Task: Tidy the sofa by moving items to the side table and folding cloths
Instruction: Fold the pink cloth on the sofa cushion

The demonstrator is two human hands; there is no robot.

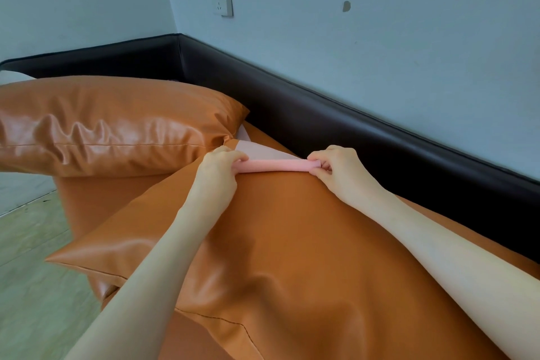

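Two hands rolling a pink cloth [277, 165] on an orange sofa cushion [292, 242].
Left hand [217, 169] and right hand [339, 168] each pinch one roll end; black sofa back [350, 126] meets pale wall [380, 23].

A pale pink soft cloth [277, 165], partly rolled into a narrow horizontal tube, lay on a tan leather sofa cushion [292, 242], its unrolled flat portion extending behind the roll toward a second tan leather cushion [111, 123].

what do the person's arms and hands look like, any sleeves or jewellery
Both forearms are bare as far as the frame shows, with no sleeve in view. The left hand and right hand wear no gloves, and no rings, watch or bracelet show. Fingernails look short and unpainted.
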